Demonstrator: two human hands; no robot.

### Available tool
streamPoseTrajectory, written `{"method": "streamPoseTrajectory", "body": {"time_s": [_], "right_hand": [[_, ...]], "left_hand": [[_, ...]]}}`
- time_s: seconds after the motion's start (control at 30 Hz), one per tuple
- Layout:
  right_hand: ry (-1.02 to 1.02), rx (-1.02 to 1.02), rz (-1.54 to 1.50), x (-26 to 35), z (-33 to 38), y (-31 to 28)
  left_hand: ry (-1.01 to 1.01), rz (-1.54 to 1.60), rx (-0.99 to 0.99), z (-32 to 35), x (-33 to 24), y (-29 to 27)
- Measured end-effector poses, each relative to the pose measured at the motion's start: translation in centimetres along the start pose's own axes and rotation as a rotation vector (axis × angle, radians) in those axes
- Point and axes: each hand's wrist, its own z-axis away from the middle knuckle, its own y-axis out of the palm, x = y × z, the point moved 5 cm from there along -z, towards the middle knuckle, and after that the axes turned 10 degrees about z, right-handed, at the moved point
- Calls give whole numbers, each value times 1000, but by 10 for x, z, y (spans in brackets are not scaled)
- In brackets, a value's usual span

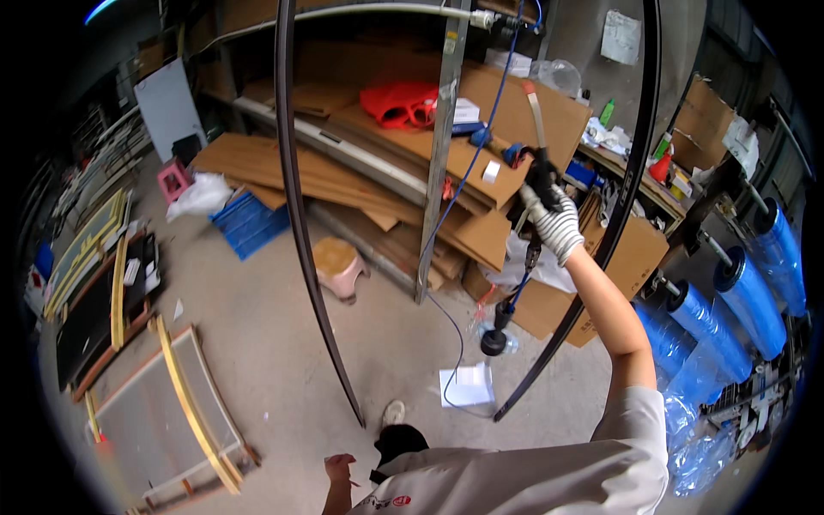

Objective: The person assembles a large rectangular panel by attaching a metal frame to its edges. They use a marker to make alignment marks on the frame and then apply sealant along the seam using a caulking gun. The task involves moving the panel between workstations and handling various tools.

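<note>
My right arm reaches up and ahead toward the cluttered shelf. My right hand (552, 210), in a striped white-and-grey glove with black fingers, is closed around a black-handled tool with a long pale shaft (536, 116) and orange tip; its exact kind is unclear. Below that hand hangs a dark tool (500, 326) with a round black end, beside a thin blue hose (463, 180). Low in front of my body, my bare left hand (340, 468) has its fingers curled in; whatever they hold is too small to make out. Long dark bars (296, 172) stand upright on either side of me.
Stacked cardboard sheets (343, 184) fill the shelf around a metal post (440, 154). A pink stool (341, 268) stands before it. White paper (468, 385) lies on the floor. Framed panels (167, 412) lie at left; blue film rolls (708, 330) stand at right.
</note>
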Motion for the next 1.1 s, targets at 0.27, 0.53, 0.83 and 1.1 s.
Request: {"method": "streamPoseTrajectory", "body": {"time_s": [0.27,0.53,0.83,1.1], "right_hand": [[-241,-565,-79,120,-184,-14],[-220,-669,569,142,-333,4],[-628,-364,988,68,-181,66],[875,365,271,-175,255,-12]], "left_hand": [[159,-104,416,-112,-125,102],[281,-264,446,-145,-174,116],[280,-304,786,-136,-207,193],[145,-629,1356,-36,-202,352]]}}
